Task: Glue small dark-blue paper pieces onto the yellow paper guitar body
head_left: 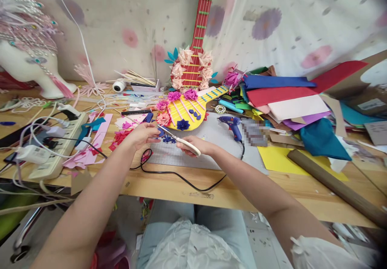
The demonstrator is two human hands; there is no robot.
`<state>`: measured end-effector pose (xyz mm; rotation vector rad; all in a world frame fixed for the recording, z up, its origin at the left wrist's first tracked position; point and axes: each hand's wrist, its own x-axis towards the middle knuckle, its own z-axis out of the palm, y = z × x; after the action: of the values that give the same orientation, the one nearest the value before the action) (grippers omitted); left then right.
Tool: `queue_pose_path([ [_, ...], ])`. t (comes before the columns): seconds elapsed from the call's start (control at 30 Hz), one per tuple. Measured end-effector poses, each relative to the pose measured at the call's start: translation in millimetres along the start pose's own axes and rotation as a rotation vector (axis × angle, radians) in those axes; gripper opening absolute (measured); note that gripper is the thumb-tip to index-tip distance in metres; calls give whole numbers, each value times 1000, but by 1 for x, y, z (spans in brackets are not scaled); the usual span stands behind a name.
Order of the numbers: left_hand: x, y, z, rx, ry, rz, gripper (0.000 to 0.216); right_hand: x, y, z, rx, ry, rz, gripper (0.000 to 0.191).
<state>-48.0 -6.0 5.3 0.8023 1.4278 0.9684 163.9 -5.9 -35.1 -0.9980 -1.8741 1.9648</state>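
My right hand [195, 145] is closed round the cream handles of a pair of scissors [188, 145]. The metal blades point left, towards the fingertips of my left hand [144, 135]. Those fingers are bent together at a small piece of dark blue paper [161, 132], partly hidden by the blades. Below the blades lie several blue paper cuttings [169, 139] on a grey cutting mat [193, 156]. Just beyond my hands rests a yellow paper guitar [188, 121] with pink strips and paper flowers, among them a dark blue flower [183, 125].
A blue glue gun [233, 126] stands right of my hands, its black cord [181, 177] looping across the front. A power strip [57, 148] with cables is at left. Coloured paper [281, 96] and a brown tube [335, 184] lie right. A red guitar [196, 65] stands behind.
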Motion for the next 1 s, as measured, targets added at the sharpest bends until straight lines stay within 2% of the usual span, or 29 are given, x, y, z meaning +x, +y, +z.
queue_pose_path([
  [0.1,3,-6,-7,14,-12,21,38,3,3,1,34,25,-33,51],
  [0.2,5,-14,-5,-59,-48,176,44,6,4,4,169,105,-35,49],
  [0.27,6,-19,2,-124,-75,302,46,9,3,7,329,132,-33,44],
  [0.37,5,-25,18,-156,-115,427,46,12,1,10,622,95,-54,32],
  [0.53,2,-25,35,-152,-219,489,40,13,1,15,920,60,-14,17],
  [0.6,1,-25,36,-156,-255,466,39,13,1,17,954,71,-27,14],
  [0.77,0,-26,33,-152,-331,384,38,12,-4,18,957,91,-53,24],
  [0.9,1,-25,30,-102,-367,391,37,11,-4,19,897,75,-81,29],
  [0.93,1,-24,30,-98,-366,408,37,12,-2,19,871,103,-103,30],
  [1.0,1,-25,30,-106,-343,452,40,15,0,20,811,247,-190,31],
])
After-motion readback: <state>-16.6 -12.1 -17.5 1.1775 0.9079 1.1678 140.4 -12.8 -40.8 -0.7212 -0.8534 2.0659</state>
